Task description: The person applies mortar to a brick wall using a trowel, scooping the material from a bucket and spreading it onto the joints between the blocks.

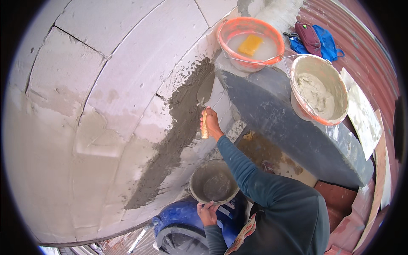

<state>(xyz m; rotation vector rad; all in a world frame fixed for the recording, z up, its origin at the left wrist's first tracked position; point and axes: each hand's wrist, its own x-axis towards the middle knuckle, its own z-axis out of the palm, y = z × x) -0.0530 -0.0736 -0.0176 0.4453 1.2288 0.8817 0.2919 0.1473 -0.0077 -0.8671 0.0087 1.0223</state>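
My right hand (212, 123) is closed round the wooden handle of a trowel (206, 88). The trowel's grey blade lies against a dark band of wet mortar (165, 148) that runs slantwise down the pale block wall (140, 55). Lower down, my left hand (207, 213) grips the rim of a round bucket (213, 182) with grey mortar smeared inside. The bucket is held close to the wall, over a blue barrel. Part of the left palm is hidden by the bucket.
An orange bucket (250, 27) with cloudy water and a yellow sponge stands on a grey ledge (272, 102). Beside it is another bucket (318, 91) of pale mix. Bags (314, 40) lie by the corrugated red sheeting (361, 46). The blue barrel (178, 214) stands below.
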